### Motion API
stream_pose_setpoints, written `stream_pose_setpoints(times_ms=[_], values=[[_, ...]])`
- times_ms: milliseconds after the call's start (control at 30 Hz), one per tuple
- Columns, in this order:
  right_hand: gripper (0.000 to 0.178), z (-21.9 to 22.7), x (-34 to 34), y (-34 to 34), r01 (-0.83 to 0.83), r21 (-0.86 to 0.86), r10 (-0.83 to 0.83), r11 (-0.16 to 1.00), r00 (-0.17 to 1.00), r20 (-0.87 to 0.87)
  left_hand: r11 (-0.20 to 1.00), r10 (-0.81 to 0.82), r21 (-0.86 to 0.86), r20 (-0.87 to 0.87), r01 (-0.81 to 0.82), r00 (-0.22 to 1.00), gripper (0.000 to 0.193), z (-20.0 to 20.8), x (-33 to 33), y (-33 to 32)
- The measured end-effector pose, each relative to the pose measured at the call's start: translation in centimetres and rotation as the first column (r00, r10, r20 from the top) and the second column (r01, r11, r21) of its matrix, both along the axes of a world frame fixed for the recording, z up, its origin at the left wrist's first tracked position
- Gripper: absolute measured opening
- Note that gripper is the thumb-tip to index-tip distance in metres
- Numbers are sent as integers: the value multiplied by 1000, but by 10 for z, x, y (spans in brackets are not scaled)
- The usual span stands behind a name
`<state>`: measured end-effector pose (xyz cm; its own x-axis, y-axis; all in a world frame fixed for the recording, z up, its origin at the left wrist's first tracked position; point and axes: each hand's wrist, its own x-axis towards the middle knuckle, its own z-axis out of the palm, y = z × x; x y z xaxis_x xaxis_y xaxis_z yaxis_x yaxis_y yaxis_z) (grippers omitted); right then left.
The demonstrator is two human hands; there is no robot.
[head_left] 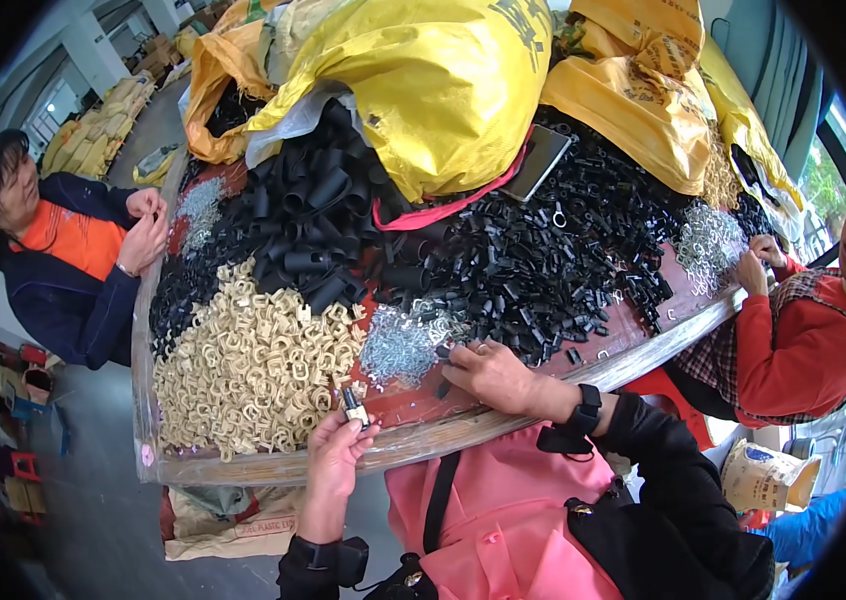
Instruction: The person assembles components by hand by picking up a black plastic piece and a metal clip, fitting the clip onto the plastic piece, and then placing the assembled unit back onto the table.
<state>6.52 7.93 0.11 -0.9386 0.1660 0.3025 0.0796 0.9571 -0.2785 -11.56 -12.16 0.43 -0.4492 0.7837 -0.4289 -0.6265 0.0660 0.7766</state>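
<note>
My left hand (336,445) is closed at the table's front edge, pinching a small black plastic part with a beige piece (354,408) at its lower end. To the right, my right hand (491,376) reaches over the table with its fingers drawn together, beside a pile of small silvery metal pieces (398,345). What its fingertips hold, if anything, is too small to make out. Beige plastic clips (243,365) lie heaped left of the metal pieces. Small black plastic parts (533,270) spread beyond my right hand.
Black tubes (318,190) are heaped at the middle back, under a big yellow sack (443,90). A dark flat device (538,162) lies on the parts. A person in orange (73,240) works at the left; another in red (793,340) at the right. The wooden table rim (393,455) curves before me.
</note>
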Motion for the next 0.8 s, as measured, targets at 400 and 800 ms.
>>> stream_pose_setpoints(times_ms=[400, 800], values=[[19, 13, 4, -10, -23, -927, -28, 374, 999, -37, 989, -130, 74, -11, 130, 991, 22, 6, 34, 36], [27, 32, 48, -14, -190, -978, -109, 85, 974, -199, 950, -305, 78, 20, 303, 952, 23, 15, 82, 70]])
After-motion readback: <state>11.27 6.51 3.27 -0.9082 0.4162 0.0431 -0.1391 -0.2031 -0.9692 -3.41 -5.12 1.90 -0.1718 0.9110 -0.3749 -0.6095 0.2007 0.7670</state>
